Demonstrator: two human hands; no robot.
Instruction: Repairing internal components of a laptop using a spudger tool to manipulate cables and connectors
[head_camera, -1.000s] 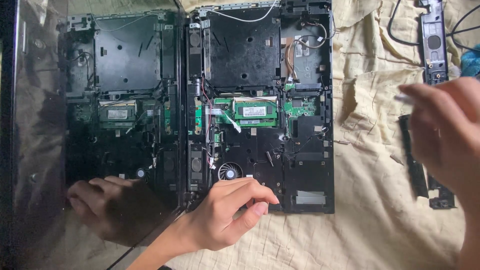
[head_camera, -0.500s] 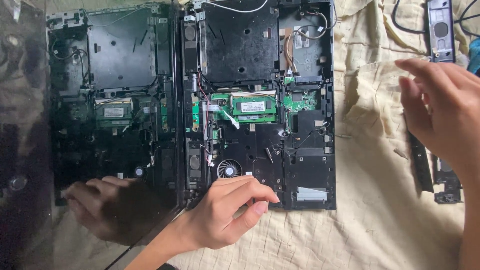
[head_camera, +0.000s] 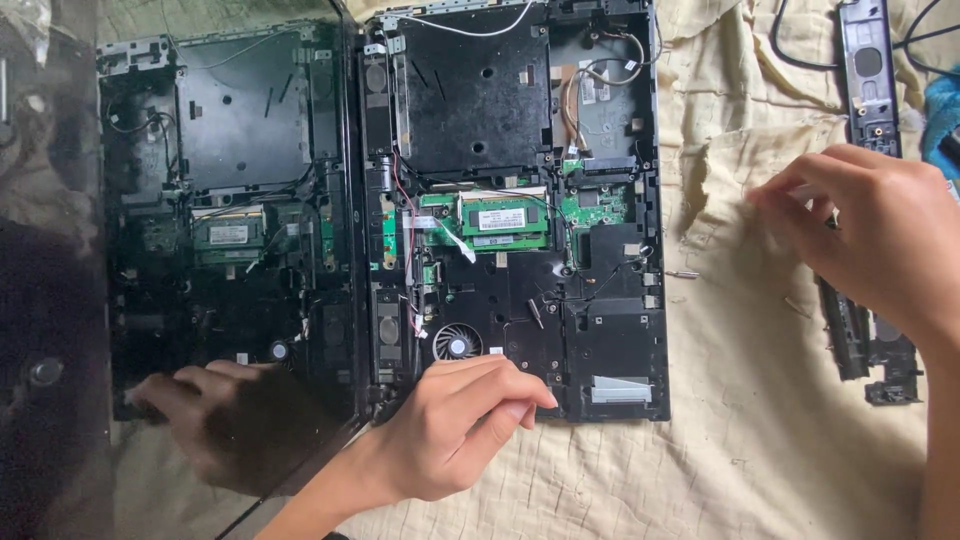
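From where I watch, the opened laptop base (head_camera: 515, 210) lies on the cream cloth (head_camera: 760, 430) with its bottom cover off: green memory module (head_camera: 503, 216), fan (head_camera: 457, 342) and wiring are bare, so disassembly looks well along, though the boards remain seated. My left hand (head_camera: 455, 425) rests at the base's near edge, fingers curled loosely, holding nothing I can see. My right hand (head_camera: 865, 235) hovers above the cloth near a black trim strip (head_camera: 868, 345), fingers pinched; I cannot tell whether anything is between them.
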